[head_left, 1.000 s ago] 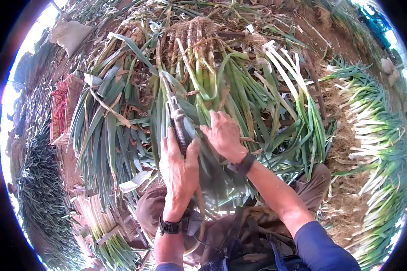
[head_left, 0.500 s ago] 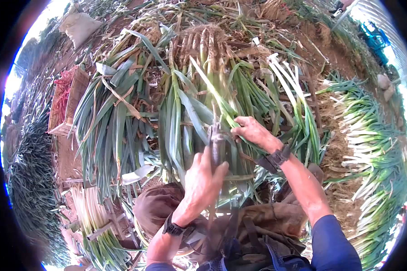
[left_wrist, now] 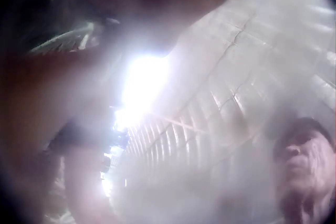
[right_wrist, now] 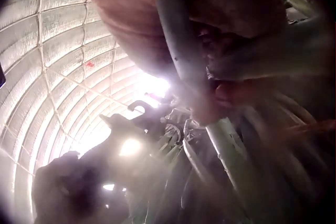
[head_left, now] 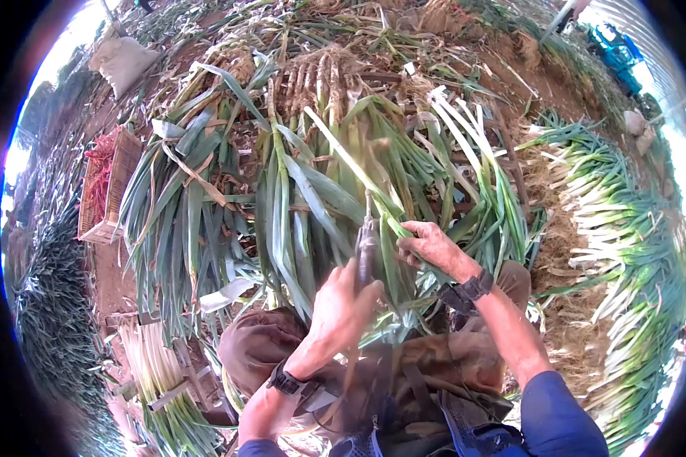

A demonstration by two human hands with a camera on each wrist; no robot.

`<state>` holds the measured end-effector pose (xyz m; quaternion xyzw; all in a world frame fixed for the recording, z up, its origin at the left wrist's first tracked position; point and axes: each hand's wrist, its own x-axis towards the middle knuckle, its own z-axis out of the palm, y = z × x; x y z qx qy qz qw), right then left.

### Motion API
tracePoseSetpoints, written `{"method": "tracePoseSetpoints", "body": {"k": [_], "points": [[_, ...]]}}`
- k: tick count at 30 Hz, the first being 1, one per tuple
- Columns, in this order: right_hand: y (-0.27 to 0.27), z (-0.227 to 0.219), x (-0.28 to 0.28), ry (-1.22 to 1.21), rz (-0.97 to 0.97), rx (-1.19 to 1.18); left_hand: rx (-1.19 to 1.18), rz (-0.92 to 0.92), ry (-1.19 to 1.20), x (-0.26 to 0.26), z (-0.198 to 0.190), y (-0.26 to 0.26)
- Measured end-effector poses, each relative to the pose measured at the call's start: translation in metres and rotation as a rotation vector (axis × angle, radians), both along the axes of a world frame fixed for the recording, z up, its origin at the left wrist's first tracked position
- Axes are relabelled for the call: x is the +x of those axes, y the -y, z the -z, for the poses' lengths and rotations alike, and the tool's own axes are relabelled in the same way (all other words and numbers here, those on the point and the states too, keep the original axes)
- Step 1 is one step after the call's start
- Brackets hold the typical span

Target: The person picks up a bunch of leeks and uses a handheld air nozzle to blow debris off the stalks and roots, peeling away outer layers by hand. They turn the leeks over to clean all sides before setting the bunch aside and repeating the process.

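My right hand (head_left: 438, 247) grips a leek (head_left: 347, 156) by its green upper part; its pale shaft slants up and left over the heap. In the right wrist view the fingers curl round the green stem (right_wrist: 226, 145). My left hand (head_left: 339, 312) holds a dark, ribbed blow gun (head_left: 366, 255), its slim nozzle pointing up beside the leek. A hose (head_left: 348, 381) runs down from it. Leaves around the nozzle look blurred. The heap of untrimmed leeks (head_left: 183, 236) spreads in front of me, roots away. In the left wrist view the hand (left_wrist: 157, 3) is dark and blurred.
Cleaned leeks lie in a long row (head_left: 617, 251) on the right. A bundle of pale leeks (head_left: 156, 358) sits on a stand at lower left. A basket with red strings (head_left: 118, 183) is at left, a white sack (head_left: 122, 65) behind it.
My right hand, earlier above the leaves, now grips the leek and has moved right. My left hand has carried the blow gun to the right and down, beside the leek.
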<state>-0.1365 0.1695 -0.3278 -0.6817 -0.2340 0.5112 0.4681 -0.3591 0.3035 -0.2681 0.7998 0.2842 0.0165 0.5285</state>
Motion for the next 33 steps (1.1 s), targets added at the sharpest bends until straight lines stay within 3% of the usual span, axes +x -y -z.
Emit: {"method": "tracePoseSetpoints", "body": {"k": [6,15,24,26,28,30,33], "points": [[0.004,0.013,-0.002,-0.016,0.125,-0.012,-0.099,0.031,-0.065,0.001,-0.020,0.005],[0.012,0.017,-0.018,0.139,0.114,0.049,-0.006,0.015,-0.027,0.004,-0.010,0.003],[0.020,0.032,-0.008,0.116,0.110,0.099,0.059,0.080,-0.035,0.004,-0.005,0.017],[0.022,0.024,-0.018,0.092,0.119,0.141,0.068,0.034,-0.047,0.009,-0.003,0.013],[0.029,0.012,-0.033,0.120,0.130,0.022,0.110,0.006,-0.036,0.015,0.001,0.008],[0.040,0.017,-0.050,0.136,0.070,0.113,0.139,-0.002,-0.102,0.023,0.009,0.000],[0.062,0.023,-0.079,0.227,0.107,0.006,0.180,-0.022,-0.098,0.035,0.019,-0.009]]}}
